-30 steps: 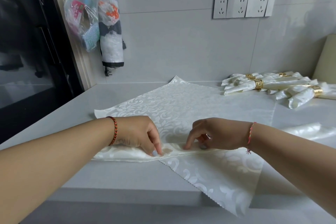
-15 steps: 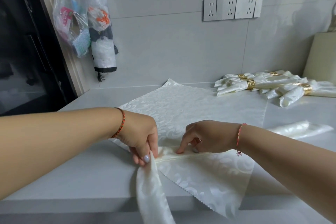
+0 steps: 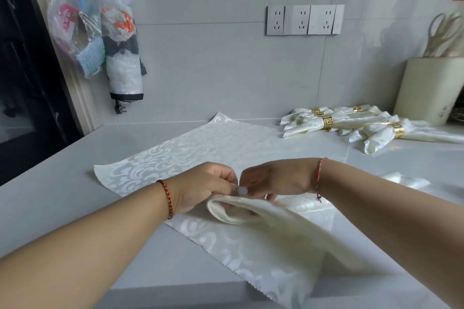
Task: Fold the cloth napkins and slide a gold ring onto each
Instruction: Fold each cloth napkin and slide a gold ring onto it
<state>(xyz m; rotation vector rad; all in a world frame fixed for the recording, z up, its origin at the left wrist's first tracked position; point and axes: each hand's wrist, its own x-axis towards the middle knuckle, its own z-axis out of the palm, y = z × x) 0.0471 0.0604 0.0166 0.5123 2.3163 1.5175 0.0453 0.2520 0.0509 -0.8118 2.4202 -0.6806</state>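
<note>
**Step in Hand: Doubling the Rolled Napkin Band**

I am working at the near edge of the grey countertop (image 3: pixel 62 198). A rolled ivory napkin band (image 3: pixel 263 218) is being doubled over on itself: its bend is lying just in front of my knuckles, and its loose length is trailing toward the lower right, blurred. Beneath it a flat damask napkin (image 3: pixel 200 148) is lying spread on the counter, one pinked corner hanging over the front edge.

My left hand (image 3: pixel 200 188) is curling its fingers and pinching the band at the bend, thumbnail uppermost. My right hand (image 3: pixel 276 180) is meeting it fingertip to fingertip, fingers bent down onto the same fold; I am judging that it is pinching the cloth too, although its fingertips are partly hidden.

Finished napkins (image 3: pixel 351 125), each wearing a gold ring (image 3: pixel 326 121), are lying in a heap at the far right, well apart from my hands, near a cream utensil holder (image 3: pixel 426 90).

Judgement: the folding step is in hand and the ring step is not yet started. No loose ring is visible. The next move is calling for one hand to keep the bend pinched tight while the other fetches a ring and slides it over the doubled end.
</note>
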